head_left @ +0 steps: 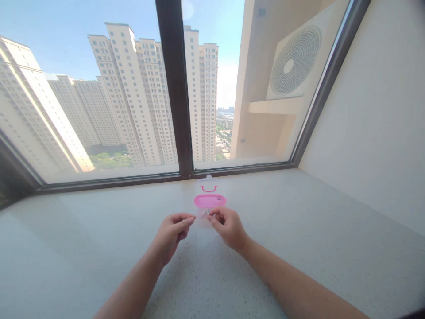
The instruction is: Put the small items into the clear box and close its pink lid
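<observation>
My left hand (174, 232) is closed in a pinch, thumb against forefinger. Whatever lies between those fingertips is too small to make out. Facing it across a short gap, my right hand (229, 225) also pinches, with a tiny pale, greenish thing at its fingertips that I cannot name. Just beyond both hands, a pink oval tray (204, 201) holds a small dark ring-like item at its right end. Behind it is a clear plastic piece with a pink curved handle (209, 189). A small pale ring (187, 244) lies near my left hand.
The pale speckled windowsill (99, 248) carries everything. A dark window frame (186, 133) rises close behind the pink tray, with glass on both sides. A white wall (375, 133) bounds the right. Outside are tall buildings (133, 88) and an air-conditioner unit (288, 66).
</observation>
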{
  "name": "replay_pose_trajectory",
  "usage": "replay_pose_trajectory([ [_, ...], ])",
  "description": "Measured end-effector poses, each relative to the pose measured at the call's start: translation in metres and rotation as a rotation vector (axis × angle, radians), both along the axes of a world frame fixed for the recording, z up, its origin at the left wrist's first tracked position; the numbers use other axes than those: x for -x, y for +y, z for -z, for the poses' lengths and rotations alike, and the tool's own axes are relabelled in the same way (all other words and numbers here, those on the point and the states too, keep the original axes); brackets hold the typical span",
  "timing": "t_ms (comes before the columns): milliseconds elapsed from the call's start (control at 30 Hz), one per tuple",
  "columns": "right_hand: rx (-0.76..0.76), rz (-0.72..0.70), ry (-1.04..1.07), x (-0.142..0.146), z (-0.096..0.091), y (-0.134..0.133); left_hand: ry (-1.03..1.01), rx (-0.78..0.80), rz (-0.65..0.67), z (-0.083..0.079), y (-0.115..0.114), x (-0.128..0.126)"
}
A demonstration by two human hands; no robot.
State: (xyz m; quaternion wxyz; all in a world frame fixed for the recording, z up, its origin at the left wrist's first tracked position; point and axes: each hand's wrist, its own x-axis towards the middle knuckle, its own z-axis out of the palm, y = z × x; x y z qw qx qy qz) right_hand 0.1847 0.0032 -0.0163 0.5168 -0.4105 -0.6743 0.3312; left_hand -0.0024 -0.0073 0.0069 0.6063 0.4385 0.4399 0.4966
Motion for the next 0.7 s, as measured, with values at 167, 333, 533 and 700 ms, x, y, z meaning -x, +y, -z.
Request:
replay_pose_trajectory([
  [167, 0.005, -0.01, -0.007, 0.0015, 0.0004, -0.0014, -0.012, -0.001, -0.003, 0.0002, 0.0003, 0.001],
  [333, 0.004, -0.019, -0.011, 0.0018, -0.0012, -0.0026, -0.023, 0.008, -0.004, -0.0009, -0.0007, 0.0009],
  [533, 0.002, -0.036, -0.004, 0.0018, -0.0011, -0.0029, -0.027, 0.008, -0.014, -0.0008, -0.0015, 0.0006],
  [700, 0.007, -0.039, -0.003, 0.0022, -0.0017, -0.0036, -0.038, 0.003, -0.005, -0.0001, 0.0, 0.0014],
])
